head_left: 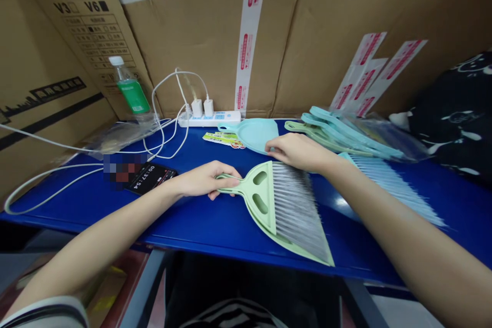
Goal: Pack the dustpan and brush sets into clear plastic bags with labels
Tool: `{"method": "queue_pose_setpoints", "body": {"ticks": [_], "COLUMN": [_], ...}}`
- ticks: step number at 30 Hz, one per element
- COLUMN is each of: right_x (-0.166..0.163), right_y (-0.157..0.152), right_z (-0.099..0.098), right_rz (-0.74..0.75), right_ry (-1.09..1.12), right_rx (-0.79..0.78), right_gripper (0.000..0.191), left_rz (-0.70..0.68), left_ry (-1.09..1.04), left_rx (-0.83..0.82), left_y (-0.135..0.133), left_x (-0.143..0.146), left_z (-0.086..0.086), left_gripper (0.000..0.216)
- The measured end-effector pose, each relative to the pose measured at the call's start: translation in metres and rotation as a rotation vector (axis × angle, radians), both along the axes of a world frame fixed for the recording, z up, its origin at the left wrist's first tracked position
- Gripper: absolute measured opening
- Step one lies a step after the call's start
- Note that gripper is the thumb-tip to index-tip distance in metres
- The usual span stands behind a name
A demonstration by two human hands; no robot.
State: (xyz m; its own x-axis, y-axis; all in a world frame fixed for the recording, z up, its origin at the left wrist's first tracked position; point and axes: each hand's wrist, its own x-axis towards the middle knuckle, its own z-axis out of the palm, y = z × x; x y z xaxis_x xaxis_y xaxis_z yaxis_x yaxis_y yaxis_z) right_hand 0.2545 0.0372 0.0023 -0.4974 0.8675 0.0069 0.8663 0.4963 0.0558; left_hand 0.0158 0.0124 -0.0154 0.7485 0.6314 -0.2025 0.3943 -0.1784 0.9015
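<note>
My left hand (209, 179) is closed around the handles of a light green hand brush (261, 189) and a matching green dustpan (253, 210). The brush lies on top of the pan, its grey bristles pointing right. My right hand (298, 151) reaches over the far end of the bristles. Its curled fingers pinch the near right edge of a light blue dustpan (257, 132), which lies flat behind the green pair. Under my right forearm, a light blue brush (395, 187) is partly hidden.
Blue and green dustpans (346, 130) lie piled at the back right, beside clear plastic. A power strip (226, 117) with chargers and white cables stands by the cardboard wall. A phone (151, 178), a bottle (132, 92) and a colourful label (221, 138) are on the blue table (184, 220).
</note>
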Motion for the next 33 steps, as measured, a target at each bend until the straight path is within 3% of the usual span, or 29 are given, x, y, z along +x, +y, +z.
{"method": "queue_pose_setpoints", "body": {"ticks": [18,33], "right_x": [-0.006,-0.007], "right_y": [-0.007,-0.008], "right_z": [0.006,0.006], "right_rz": [-0.011,-0.038], "right_ry": [-0.091,-0.11], "right_rx": [0.142,0.111], "right_gripper": [0.029,0.031], "left_rz": [0.06,0.044], "left_ry": [0.054,0.024], "left_rx": [0.109,0.138], "left_y": [0.001,0.002], "left_x": [0.0,-0.001], "left_z": [-0.002,-0.001], "left_gripper": [0.028,0.03]}}
